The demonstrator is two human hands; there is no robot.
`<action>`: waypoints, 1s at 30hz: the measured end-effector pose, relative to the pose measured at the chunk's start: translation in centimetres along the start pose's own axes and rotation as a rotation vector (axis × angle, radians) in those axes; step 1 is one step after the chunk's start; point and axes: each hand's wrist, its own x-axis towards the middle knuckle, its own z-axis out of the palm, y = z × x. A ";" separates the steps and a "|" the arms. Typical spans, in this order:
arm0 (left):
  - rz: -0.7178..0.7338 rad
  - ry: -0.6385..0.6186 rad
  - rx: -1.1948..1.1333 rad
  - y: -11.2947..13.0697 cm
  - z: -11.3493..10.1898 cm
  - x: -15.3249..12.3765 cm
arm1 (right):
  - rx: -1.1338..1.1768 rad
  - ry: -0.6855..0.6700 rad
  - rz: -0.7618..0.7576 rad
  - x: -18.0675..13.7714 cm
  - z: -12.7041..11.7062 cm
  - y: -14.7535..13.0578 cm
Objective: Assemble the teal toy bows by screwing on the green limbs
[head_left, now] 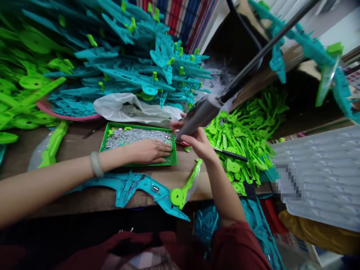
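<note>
My left hand (150,151), with its fingers stretched out and lying flat, rests on small silvery screws (132,135) in a green tray (140,164). My right hand (200,140) is wrapped around the grey cylindrical body of an electric screwdriver (201,114); its lower tip is partly hidden by the fingers. In front of the tray lies a blue plastic toy bow half (136,187) with thin wires and small metal parts in it. A lime green limb with a round disc (177,197) sits at its right end.
Piles of blue plastic parts (126,71) and green parts (25,78) stand behind and left. More green limbs (233,150) heap on the right, with a black-handled rod (232,154) on them. A metal rod (270,45) slants above the screwdriver. A clear plastic bag (132,107) lies behind the tray.
</note>
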 end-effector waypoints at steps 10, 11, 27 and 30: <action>0.071 -0.022 0.356 -0.6 -0.2 -1.8 | 0.192 -0.119 -0.246 1.4 1.2 1.4; 0.057 -0.054 0.372 -0.3 -0.3 -1.6 | 0.233 -0.049 -0.283 1.6 1.6 1.5; -0.171 0.276 0.212 17.9 6.4 -1.9 | 0.249 0.471 -0.189 2.7 7.2 7.6; -0.173 0.345 0.194 17.1 7.3 -1.9 | 0.283 0.456 -0.197 2.8 7.2 7.4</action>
